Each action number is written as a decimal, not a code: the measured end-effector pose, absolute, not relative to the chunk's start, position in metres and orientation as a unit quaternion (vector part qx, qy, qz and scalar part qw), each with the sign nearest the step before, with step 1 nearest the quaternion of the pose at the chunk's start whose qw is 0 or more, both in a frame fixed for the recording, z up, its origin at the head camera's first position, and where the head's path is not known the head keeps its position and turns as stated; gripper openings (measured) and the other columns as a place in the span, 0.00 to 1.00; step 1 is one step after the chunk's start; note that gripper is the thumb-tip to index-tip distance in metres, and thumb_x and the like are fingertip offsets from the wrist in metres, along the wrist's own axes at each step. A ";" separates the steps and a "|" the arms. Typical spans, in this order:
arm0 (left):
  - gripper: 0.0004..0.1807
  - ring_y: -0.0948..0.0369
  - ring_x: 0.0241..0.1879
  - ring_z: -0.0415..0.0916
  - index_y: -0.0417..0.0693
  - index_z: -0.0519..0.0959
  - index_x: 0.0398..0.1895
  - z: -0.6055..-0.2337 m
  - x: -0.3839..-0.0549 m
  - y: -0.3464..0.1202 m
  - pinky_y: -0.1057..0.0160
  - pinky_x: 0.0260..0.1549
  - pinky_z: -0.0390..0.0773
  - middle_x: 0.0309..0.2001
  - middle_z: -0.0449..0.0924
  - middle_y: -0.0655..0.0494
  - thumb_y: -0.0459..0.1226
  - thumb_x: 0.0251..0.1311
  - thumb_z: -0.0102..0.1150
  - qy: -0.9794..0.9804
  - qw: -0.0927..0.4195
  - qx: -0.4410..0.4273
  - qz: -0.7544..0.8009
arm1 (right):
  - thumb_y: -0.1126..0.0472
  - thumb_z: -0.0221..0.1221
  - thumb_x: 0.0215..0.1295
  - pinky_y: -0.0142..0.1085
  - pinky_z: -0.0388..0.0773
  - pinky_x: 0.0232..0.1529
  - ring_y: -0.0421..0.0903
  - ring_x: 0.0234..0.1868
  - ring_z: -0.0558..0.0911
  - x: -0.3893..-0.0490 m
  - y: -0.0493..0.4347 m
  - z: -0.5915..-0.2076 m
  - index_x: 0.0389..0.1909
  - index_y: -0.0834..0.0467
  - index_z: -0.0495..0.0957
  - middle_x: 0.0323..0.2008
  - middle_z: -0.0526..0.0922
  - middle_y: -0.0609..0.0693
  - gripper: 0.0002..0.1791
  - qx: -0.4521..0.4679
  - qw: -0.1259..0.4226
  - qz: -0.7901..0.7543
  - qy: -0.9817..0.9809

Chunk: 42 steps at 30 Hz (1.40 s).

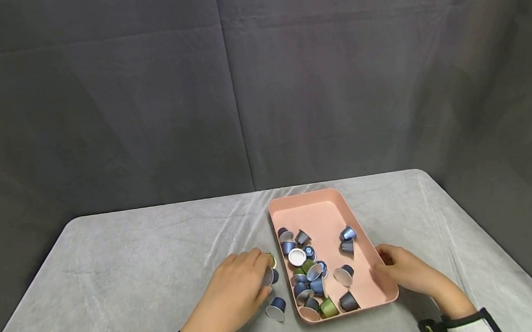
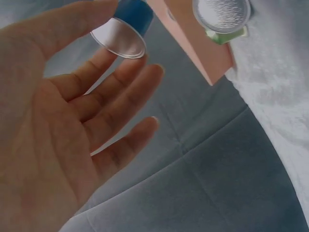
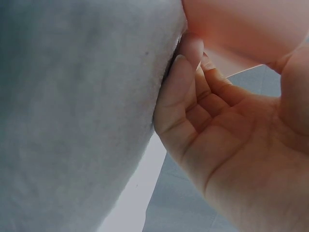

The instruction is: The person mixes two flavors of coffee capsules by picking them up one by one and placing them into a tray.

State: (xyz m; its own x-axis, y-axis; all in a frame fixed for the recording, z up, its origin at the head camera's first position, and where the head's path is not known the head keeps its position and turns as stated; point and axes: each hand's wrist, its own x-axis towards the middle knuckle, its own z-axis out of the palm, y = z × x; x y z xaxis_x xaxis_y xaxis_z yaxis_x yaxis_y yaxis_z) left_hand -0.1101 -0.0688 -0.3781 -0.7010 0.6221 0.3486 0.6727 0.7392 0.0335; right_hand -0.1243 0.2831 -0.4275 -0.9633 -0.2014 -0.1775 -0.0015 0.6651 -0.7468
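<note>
My left hand (image 1: 236, 288) is left of the pink tray (image 1: 313, 198), low over the table. Its thumb and fingers pinch a blue coffee capsule (image 2: 135, 17) with a silver lid. Just beyond the fingertips lies a green capsule (image 1: 272, 259), partly hidden in the head view. Another dark blue capsule (image 1: 276, 309) lies on its side on the table, nearer me. My right hand (image 1: 409, 271) grips the tray's right edge, thumb at the rim and fingers curled low against its side. Blue, green and dark grey capsules (image 1: 328, 308) lie in the tray, mostly along its left and near sides.
A grey cloth covers the table (image 1: 140, 263), whose far corners are rounded. Behind it hangs a dark grey curtain (image 1: 155, 116). Inside the tray, a white-lidded capsule (image 1: 297, 257) faces up among the others, and two capsules lie near the right wall.
</note>
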 end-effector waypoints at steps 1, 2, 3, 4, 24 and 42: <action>0.21 0.62 0.31 0.74 0.50 0.74 0.40 -0.377 -0.109 -0.069 0.62 0.32 0.70 0.33 0.72 0.61 0.44 0.43 0.71 -0.918 0.162 -0.353 -0.080 | 0.64 0.55 0.60 0.35 0.72 0.32 0.45 0.33 0.74 -0.124 0.283 -0.427 0.42 0.68 0.74 0.32 0.78 0.51 0.12 -0.055 0.123 -0.405 0.904; 0.21 0.62 0.31 0.74 0.50 0.74 0.40 -0.375 -0.109 -0.068 0.62 0.32 0.70 0.33 0.72 0.61 0.44 0.43 0.71 -0.917 0.166 -0.355 -0.080 | 0.64 0.55 0.60 0.35 0.72 0.32 0.45 0.33 0.74 -0.124 0.283 -0.427 0.42 0.67 0.74 0.32 0.78 0.51 0.12 -0.055 0.123 -0.405 0.905; 0.21 0.62 0.32 0.74 0.50 0.74 0.40 -0.374 -0.108 -0.068 0.62 0.33 0.70 0.34 0.72 0.61 0.45 0.44 0.70 -0.916 0.169 -0.356 -0.080 | 0.64 0.55 0.60 0.35 0.72 0.32 0.45 0.33 0.74 -0.124 0.283 -0.427 0.41 0.67 0.74 0.32 0.78 0.51 0.12 -0.055 0.123 -0.405 0.904; 0.21 0.62 0.32 0.74 0.51 0.75 0.41 -0.373 -0.108 -0.067 0.62 0.33 0.70 0.34 0.73 0.61 0.45 0.44 0.70 -0.914 0.174 -0.357 -0.080 | 0.64 0.55 0.60 0.34 0.72 0.32 0.45 0.33 0.74 -0.124 0.283 -0.427 0.41 0.67 0.74 0.32 0.78 0.51 0.12 -0.055 0.122 -0.405 0.904; 0.20 0.61 0.37 0.73 0.54 0.76 0.41 -0.388 -0.100 -0.038 0.62 0.39 0.68 0.38 0.76 0.61 0.45 0.43 0.69 -0.873 0.247 -0.418 -0.048 | 0.65 0.55 0.59 0.34 0.71 0.30 0.45 0.31 0.74 -0.124 0.283 -0.428 0.40 0.67 0.74 0.30 0.77 0.51 0.11 -0.053 0.118 -0.397 0.908; 0.24 0.64 0.38 0.75 0.56 0.77 0.48 -0.407 -0.092 -0.022 0.61 0.38 0.72 0.40 0.77 0.63 0.58 0.52 0.59 -0.850 0.223 -0.476 -0.037 | 0.65 0.55 0.59 0.35 0.71 0.31 0.45 0.32 0.74 -0.124 0.282 -0.428 0.41 0.68 0.75 0.30 0.78 0.51 0.12 -0.052 0.117 -0.394 0.910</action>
State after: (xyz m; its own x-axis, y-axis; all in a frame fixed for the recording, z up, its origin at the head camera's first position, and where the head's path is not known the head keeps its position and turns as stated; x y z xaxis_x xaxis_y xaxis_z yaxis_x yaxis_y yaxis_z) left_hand -0.0917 -0.0222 -0.4068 -0.4478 0.7919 0.4151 0.8253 0.5447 -0.1489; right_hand -0.1244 0.2823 -0.4281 -0.9671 -0.1879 -0.1718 -0.0032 0.6836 -0.7299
